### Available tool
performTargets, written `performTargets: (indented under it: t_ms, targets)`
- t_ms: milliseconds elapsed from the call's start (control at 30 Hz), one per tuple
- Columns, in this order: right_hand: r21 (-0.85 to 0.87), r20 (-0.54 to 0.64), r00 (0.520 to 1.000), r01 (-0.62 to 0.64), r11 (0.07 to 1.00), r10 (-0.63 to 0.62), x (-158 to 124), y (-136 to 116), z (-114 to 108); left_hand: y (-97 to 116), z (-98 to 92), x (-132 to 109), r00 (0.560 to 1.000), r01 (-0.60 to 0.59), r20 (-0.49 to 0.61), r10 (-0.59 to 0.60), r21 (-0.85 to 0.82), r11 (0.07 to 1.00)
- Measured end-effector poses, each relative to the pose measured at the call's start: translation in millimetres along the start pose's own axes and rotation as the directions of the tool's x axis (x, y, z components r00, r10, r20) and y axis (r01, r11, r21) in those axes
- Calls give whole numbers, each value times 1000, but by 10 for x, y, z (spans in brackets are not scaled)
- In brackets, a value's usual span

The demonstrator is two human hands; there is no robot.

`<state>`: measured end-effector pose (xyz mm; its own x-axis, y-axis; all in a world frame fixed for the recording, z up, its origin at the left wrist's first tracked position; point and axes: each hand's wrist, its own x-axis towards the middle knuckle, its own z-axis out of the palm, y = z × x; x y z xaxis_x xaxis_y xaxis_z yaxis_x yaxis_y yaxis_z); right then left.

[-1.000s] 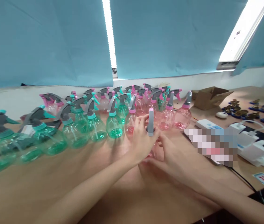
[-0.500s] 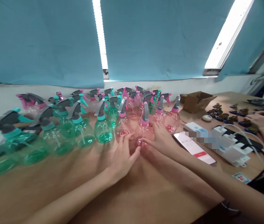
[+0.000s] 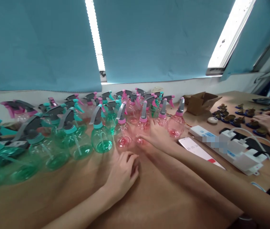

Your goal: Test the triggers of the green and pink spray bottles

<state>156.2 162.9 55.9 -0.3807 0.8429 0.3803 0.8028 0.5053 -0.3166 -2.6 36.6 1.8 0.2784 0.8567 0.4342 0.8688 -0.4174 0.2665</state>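
Note:
My right hand [image 3: 158, 135] is closed around the round body of a pink spray bottle [image 3: 142, 129], thumb across its front and fingers at its right side. The bottle stands upright in the front row, with its grey and pink head above my hand. My left hand [image 3: 122, 173] rests on the table in front of the bottles, its fingers loosely bent, with nothing visible in it. Just beyond it stands another pink spray bottle [image 3: 122, 135], and a green spray bottle [image 3: 102, 138] is to the left of that one.
Several green and pink spray bottles fill the left and back of the table [image 3: 163, 194]. To the right lie a phone [image 3: 197, 151], a power strip [image 3: 230, 154] and a white mouse [image 3: 212, 120]. Behind are an open cardboard box [image 3: 200, 103], small dark-gold pieces and another person's hand [image 3: 267, 120].
My left hand has drawn back from the pink bottle toward me, onto the table. The bottle in my right hand has moved slightly away, into line with its neighbours. The view has shifted a little.

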Motion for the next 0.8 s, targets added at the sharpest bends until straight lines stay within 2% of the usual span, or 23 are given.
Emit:
performTargets:
  t_ms: [267,500,667,800]
  targets:
    - [-28,65,996,-61,998,63,57,-91,-56,-20,9,-3,1000,-4,-1,4,2,1000]
    - [-10,77,995,-68,998,69,69,-119,-67,-8,-4,-17,1000,12,-1,-12,-4,1000]
    - [142,-64,998,33,989,-24,-49,-4,-71,-25,-3,-18,998,59,15,-58,-23,998]
    - [206,-164,986,63,976,-29,-227,253,-164,-42,-19,-2,992,122,41,-119,-77,990]
